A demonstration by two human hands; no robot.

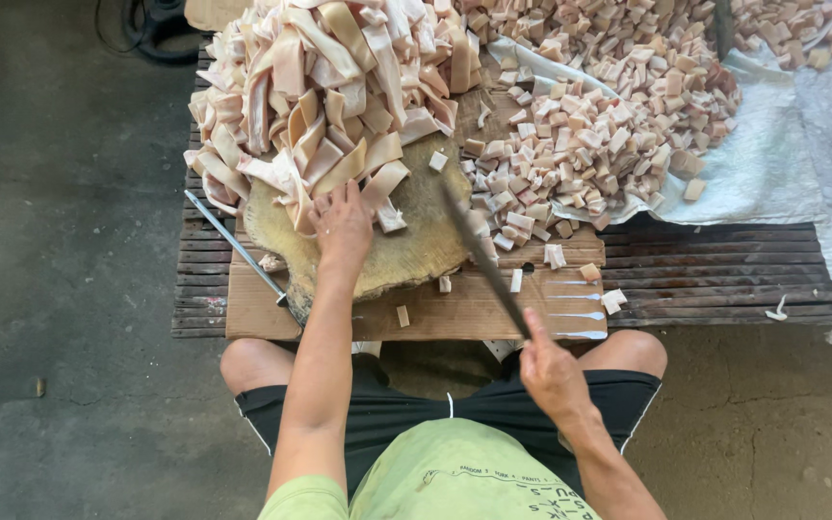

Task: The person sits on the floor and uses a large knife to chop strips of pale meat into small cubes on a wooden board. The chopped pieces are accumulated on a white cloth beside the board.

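Left hand: the left hand (342, 223) reaches forward with fingers spread, pressing on the near edge of the strip pile (325, 96) — not closed around any one strip, as far as the view shows.
Right hand: the right hand (549, 371) is wrapped tight around the handle of a long knife (481, 255), held just above the right knee.
Knife: the blade runs forward and to the left from the fist, blurred, its tip over the right part of the chopping block (406, 246) — whether it touches the wood cannot be told.
Strip pile: pale, wide strips heaped high on the far side of the block.
Cut pieces: small squarish cut pieces (589, 125) lie in a mound to the right, spilling onto a white sheet (763, 164).
Block: round and worn, resting on a board (474, 313) that sits on a slatted platform (724, 274).
Steel rod: a thin metal rod (236, 248) lies slantwise at the block's left edge.
Stray bits: a few pieces lie on the board near the knife.
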